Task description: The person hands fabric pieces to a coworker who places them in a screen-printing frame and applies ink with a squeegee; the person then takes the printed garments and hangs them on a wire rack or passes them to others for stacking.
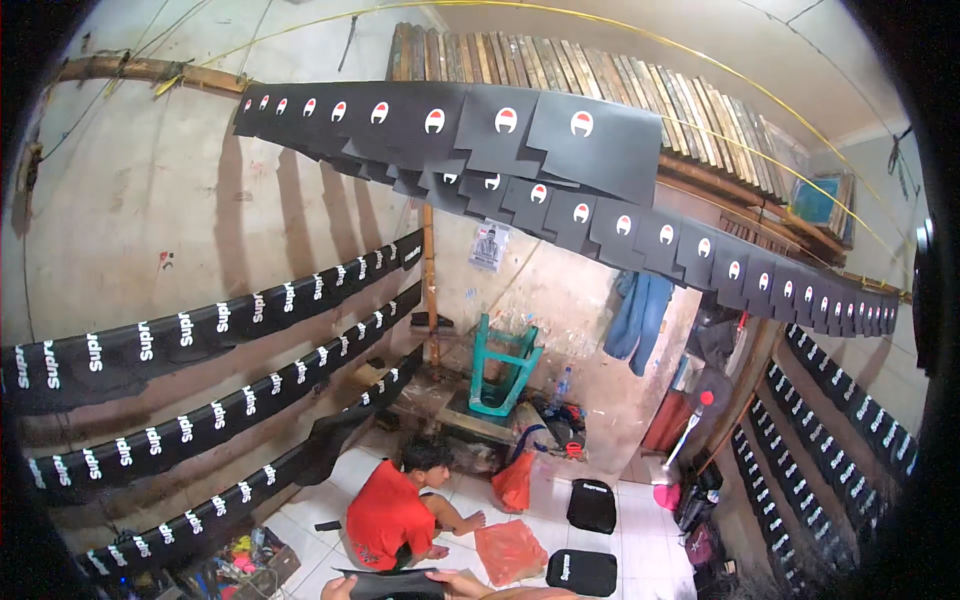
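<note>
At the lower edge, a black sheet (392,582) is stretched level between my two hands. My left hand (338,587) grips its left end, with only part of the hand showing. The right end is pinched in my right hand (462,584), thumb on top. The frame's edge cuts off the lower part of the sheet and both palms. Just beyond the sheet, a person in a red shirt (380,512) sits on the tiled floor (640,530), one arm reaching toward an orange plastic bag (510,552) lying flat.
Black printed pieces (590,150) hang in long overhead rows; others line the left wall (230,315) and right wall (850,400). Two black printed pieces (592,506) lie on the floor. A green stool (503,365) stands upside down at the back. A cluttered box (262,560) sits lower left.
</note>
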The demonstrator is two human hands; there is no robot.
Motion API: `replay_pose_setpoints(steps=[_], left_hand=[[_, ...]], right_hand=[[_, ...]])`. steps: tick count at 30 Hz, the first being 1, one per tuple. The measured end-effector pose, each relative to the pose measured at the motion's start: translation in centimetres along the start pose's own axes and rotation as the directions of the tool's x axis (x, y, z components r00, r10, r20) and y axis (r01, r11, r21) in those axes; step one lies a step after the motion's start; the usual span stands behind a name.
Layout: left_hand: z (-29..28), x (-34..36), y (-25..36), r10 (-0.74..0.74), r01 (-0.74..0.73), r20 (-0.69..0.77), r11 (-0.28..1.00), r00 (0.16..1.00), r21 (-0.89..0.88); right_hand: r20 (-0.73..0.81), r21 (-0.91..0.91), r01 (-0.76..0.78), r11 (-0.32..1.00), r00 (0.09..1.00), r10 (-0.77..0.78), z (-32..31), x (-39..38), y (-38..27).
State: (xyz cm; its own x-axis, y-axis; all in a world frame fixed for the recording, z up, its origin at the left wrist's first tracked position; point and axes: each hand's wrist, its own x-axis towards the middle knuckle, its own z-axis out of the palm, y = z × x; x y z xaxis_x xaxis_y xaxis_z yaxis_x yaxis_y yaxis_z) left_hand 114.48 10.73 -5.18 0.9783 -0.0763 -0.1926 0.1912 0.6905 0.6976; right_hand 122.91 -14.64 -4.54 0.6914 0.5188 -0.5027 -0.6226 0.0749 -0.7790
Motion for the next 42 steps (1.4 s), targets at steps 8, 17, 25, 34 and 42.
replay_pose_setpoints(steps=[8, 17, 25, 34, 42], left_hand=[[-3.2, 2.1, -4.3, -0.148, 0.147, 0.048, 0.989, 0.988, 0.008], [0.4, 2.0, -4.4, -0.041, 0.036, 0.047, 0.993, 0.998, 0.114], [2.5, -0.1, -7.3, 0.092, -0.081, -0.097, 0.991, 0.991, 0.107], [10.8, -2.7, -13.6, 0.125, -0.116, -0.207, 0.992, 0.970, 0.056], [12.8, -5.7, -16.4, 0.164, -0.158, -0.319, 0.986, 0.933, 0.043]], right_hand=[[0.583, -0.767, 0.639, -0.054, 0.660, -0.474, 6.8, -11.0, -17.5], [0.295, -0.623, 0.763, -0.173, 0.025, -0.955, 15.0, -39.7, -50.2], [0.100, -0.585, 0.804, -0.103, -0.054, -0.993, 5.6, -43.8, -62.1], [0.040, -0.527, 0.838, -0.141, -0.141, -0.989, 3.4, -42.4, -62.7], [0.167, -0.684, 0.670, -0.287, -0.239, -0.956, 4.3, -43.8, -65.6]])
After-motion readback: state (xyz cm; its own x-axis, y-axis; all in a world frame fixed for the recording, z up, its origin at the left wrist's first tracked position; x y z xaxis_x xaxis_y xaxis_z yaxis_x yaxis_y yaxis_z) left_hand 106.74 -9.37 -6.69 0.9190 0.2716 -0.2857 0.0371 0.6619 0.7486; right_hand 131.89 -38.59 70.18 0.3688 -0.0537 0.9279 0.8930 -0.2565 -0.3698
